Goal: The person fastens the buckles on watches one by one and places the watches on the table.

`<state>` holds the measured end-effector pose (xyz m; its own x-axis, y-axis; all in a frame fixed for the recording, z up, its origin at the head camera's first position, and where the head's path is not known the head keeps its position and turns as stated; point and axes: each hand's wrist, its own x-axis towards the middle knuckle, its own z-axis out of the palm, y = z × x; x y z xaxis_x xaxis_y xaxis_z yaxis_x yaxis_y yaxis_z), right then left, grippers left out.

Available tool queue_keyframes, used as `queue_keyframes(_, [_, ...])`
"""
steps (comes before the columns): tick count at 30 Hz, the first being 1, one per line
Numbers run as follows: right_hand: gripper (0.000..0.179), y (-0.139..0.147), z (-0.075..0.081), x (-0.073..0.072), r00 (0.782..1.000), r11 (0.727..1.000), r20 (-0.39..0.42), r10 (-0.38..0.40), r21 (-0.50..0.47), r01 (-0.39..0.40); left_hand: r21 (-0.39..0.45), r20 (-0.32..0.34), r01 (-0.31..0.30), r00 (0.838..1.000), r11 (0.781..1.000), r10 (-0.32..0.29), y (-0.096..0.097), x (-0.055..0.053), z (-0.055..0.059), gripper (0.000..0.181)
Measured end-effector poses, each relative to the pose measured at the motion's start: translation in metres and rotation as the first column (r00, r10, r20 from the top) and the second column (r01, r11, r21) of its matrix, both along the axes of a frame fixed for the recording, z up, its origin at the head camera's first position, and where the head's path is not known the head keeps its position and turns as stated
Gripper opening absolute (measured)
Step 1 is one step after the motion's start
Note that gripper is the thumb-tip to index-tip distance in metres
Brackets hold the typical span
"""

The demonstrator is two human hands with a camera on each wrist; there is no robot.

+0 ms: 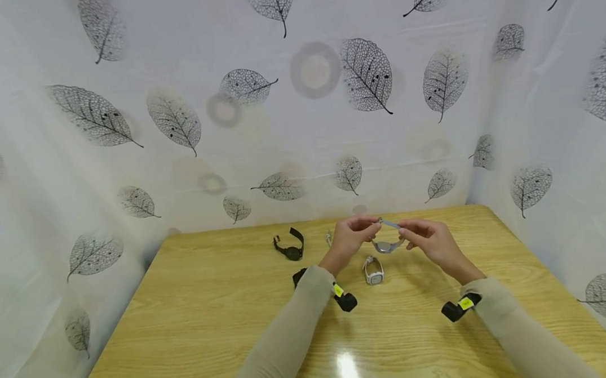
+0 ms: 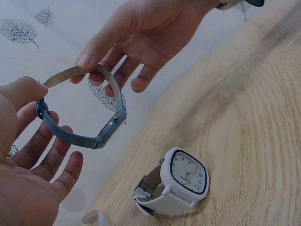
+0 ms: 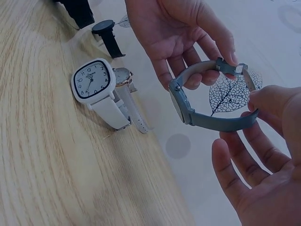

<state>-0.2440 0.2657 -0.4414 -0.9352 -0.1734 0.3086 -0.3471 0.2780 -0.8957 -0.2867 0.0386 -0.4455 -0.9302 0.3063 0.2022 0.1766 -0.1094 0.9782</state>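
A wristwatch with a grey-blue strap [image 1: 384, 247] is held up off the table between both hands, its strap forming a loop. My left hand [image 1: 347, 242] pinches the strap at the buckle end, thumb on top. With thumb and fingers my right hand [image 1: 431, 243] pinches the strap part with holes. In the right wrist view the metal buckle [image 3: 241, 68] meets the strap's holed end; whether the end is threaded through, I cannot tell. Below the hands, a white square-faced watch [image 2: 189, 173] rests on the table with its strap looped.
Behind the white watch lies a smaller watch with a pale strap [image 3: 134, 110]. Farther left is a black watch [image 1: 293, 252] with its strap apart. The wooden table [image 1: 212, 322] ends at a white leaf-print curtain [image 1: 280, 139] behind and at both sides.
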Motion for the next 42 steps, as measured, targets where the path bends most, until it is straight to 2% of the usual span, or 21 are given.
queue_keyframes(11, [0.031,-0.003,-0.003,-0.001,1.0,0.999,0.002,0.013,0.029,-0.013,-0.003,-0.006,0.057,0.998,0.998,-0.057,0.0,0.001,-0.003,0.015])
queue_keyframes(24, [0.026,-0.006,-0.006,-0.001,0.999,0.997,-0.019,0.035,0.064,-0.033,-0.069,0.009,0.052,0.999,0.996,-0.051,-0.002,0.001,-0.005,0.012])
queue_keyframes(32, [0.026,-0.006,-0.008,-0.001,0.999,0.997,-0.032,0.034,0.064,-0.032,-0.016,0.043,0.041,0.998,0.999,-0.04,0.0,0.001,-0.009,0.019])
queue_keyframes(37, [0.028,-0.008,-0.01,0.001,1.0,0.999,-0.014,0.015,0.046,-0.014,0.005,0.037,0.011,0.999,1.0,-0.011,0.003,0.0,-0.012,0.017])
queue_keyframes(42, [0.03,-0.011,-0.011,0.004,1.0,0.999,0.0,0.01,0.036,-0.01,-0.002,0.03,0.025,0.999,1.0,-0.024,0.002,0.002,-0.011,0.015])
